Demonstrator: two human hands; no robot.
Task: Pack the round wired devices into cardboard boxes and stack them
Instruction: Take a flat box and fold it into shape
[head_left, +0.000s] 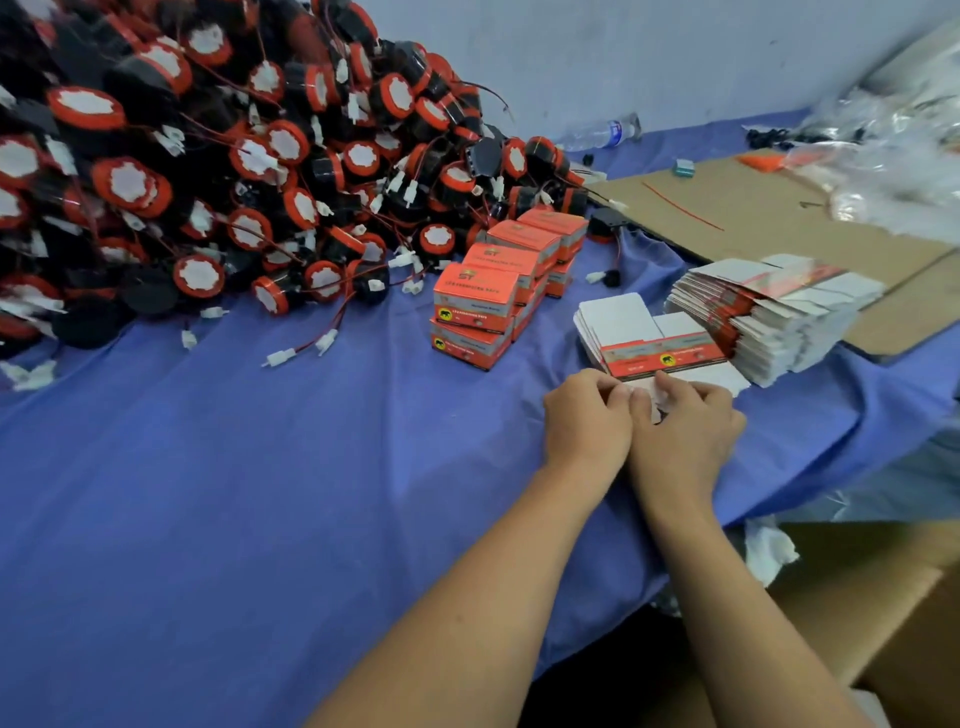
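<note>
A big heap of round black-and-red wired devices (208, 171) with white connectors fills the back left of the blue-covered table (208, 467). Packed orange boxes (498, 301) stand stacked in short rows right of the heap. A small pile of flat box blanks (654, 343) lies in front of my hands, beside a larger stack of flat blanks (769, 317). My left hand (587, 421) and my right hand (685, 426) sit side by side, both pinching the near white flap of the top blank (644, 387).
A flat brown cardboard sheet (753, 213) lies at the back right under crumpled clear plastic bags (893, 150). A plastic water bottle (602, 132) lies by the wall. An open brown carton (857, 597) stands below the table edge at right.
</note>
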